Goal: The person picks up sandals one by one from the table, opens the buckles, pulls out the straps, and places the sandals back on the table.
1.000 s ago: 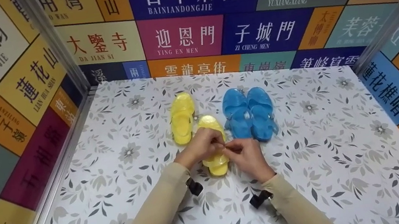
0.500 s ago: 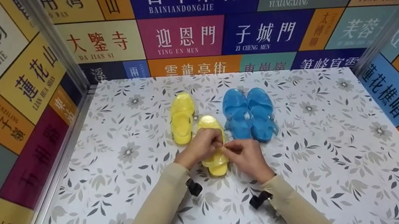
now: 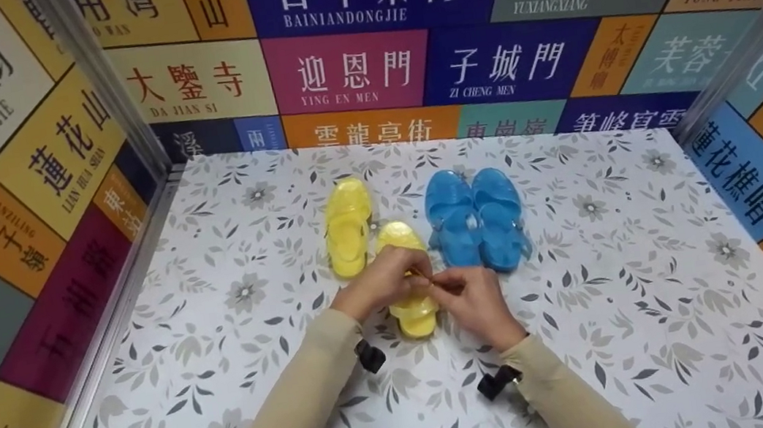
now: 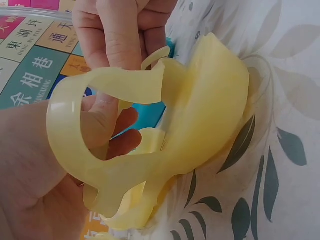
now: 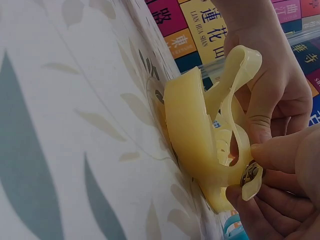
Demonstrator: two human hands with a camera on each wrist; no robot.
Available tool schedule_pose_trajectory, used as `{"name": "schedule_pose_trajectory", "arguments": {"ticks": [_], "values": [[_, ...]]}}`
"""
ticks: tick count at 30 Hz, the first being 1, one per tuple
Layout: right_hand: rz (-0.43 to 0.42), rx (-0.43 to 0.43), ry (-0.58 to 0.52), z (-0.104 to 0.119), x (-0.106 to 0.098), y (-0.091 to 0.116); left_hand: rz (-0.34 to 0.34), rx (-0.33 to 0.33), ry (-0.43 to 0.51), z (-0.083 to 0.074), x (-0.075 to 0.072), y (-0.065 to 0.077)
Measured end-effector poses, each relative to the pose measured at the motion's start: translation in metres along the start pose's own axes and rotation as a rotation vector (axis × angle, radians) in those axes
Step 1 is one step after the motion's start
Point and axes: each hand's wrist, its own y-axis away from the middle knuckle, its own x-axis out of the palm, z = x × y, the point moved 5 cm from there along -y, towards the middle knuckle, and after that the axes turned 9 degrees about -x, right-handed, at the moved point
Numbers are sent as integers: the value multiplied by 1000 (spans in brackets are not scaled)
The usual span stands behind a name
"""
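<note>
A yellow jelly sandal (image 3: 416, 323) stands on the patterned table cover, toe pointing away, partly hidden by both hands. At its right side, my right hand (image 3: 470, 298) pinches the strap end beside a small metal buckle (image 5: 250, 172) between thumb and fingers. My left hand (image 3: 393, 275) reaches over the sandal with curled fingers and grips the strap by that same buckle. In the left wrist view the heel strap (image 4: 65, 120) loops up in front of the left hand. The other yellow sandal (image 3: 346, 226) lies to the left, apart from both hands.
Two blue sandals (image 3: 449, 194) stand side by side just beyond the right hand. The white leaf-patterned table cover (image 3: 612, 228) runs back to a wall of coloured sign panels (image 3: 348, 71), with metal posts (image 3: 132, 114) at the corners.
Both hands stay at the sandal's buckle. The left fingers have shifted slightly to the right against the right fingertips; the other sandals have not moved.
</note>
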Motion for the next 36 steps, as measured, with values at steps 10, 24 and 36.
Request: {"name": "schedule_pose_trajectory", "arguments": {"ticks": [10, 24, 36], "values": [[12, -8, -10, 2, 4, 0, -110, -10, 41, 6, -2, 4], [-13, -24, -11, 2, 6, 0, -151, -68, 183, 19, -5, 8], [-4, -13, 6, 1, 1, 0, -67, 45, -29, 4, -3, 4]]}}
